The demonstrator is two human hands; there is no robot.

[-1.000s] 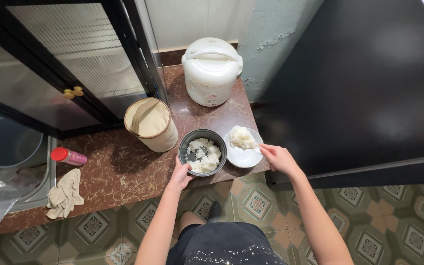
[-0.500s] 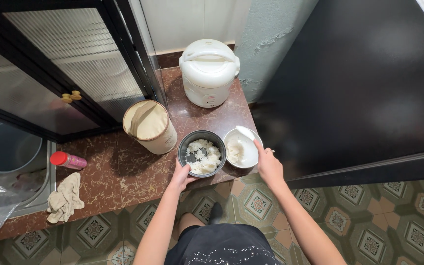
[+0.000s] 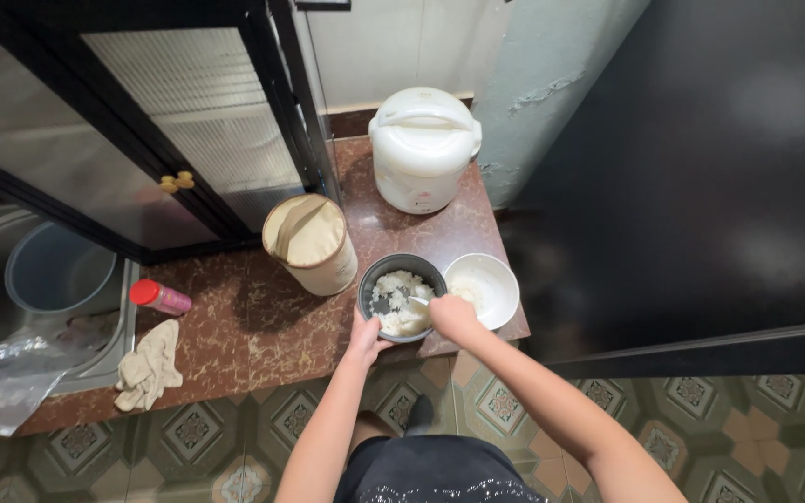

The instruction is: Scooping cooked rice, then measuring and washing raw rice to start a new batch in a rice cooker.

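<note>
A dark inner pot [image 3: 376, 276] with cooked white rice stands at the front edge of the brown stone counter [image 3: 244, 326]. My left hand [image 3: 365, 337] grips the pot's near rim. My right hand [image 3: 455, 319] is shut on a white rice paddle [image 3: 418, 302] whose blade dips into the rice. Just right of the pot sits a white bowl [image 3: 491, 281] with a little rice in it.
A white rice cooker [image 3: 421, 149] stands behind the pot, a beige lidded canister [image 3: 309, 242] to its left. Farther left lie a small red-capped bottle [image 3: 160, 297], a cloth [image 3: 148, 367], a metal sink [image 3: 58, 275] and a plastic bag [image 3: 2, 377]. A dark glass-door cabinet [image 3: 142, 140] stands behind.
My right hand moved left from the white bowl to over the pot, bringing the paddle into the rice. The bowl now holds less rice. My left hand stayed on the pot.
</note>
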